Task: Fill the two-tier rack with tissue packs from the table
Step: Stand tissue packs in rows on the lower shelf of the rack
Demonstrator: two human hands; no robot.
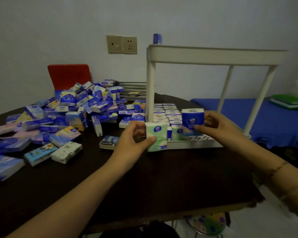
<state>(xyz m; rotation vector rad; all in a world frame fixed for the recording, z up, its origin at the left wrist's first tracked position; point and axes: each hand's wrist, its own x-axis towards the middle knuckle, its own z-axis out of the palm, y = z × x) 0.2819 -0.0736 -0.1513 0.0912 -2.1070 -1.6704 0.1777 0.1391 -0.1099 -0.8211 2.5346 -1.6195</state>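
Dim light falls on the dark worktop [162, 177] where I sit, a pale wall with a socket plate [121, 44] behind it. My left hand [133, 134] pinches a green tissue pack [156, 135] upright, thumb on its front and fingers behind, just at the front left corner of the white rack [213, 54]. My right hand [217, 126] grips a blue tissue pack [192, 120] above the lower tier [196, 143], beside the rows of packs [167, 114] already standing there. To do this step well, I judge I should set the blue one down first, snug against the last row and square to the tray's edge, then slide the green one in next to it so no gap is wasted. A large loose pile of packs [76, 114] lies on the worktop to my left, well apart from the rack, and a single pack [157, 38] stands on the top tier, so much remains. Each pack bears a round blue logo, but the lettering is too blurred for me to read.
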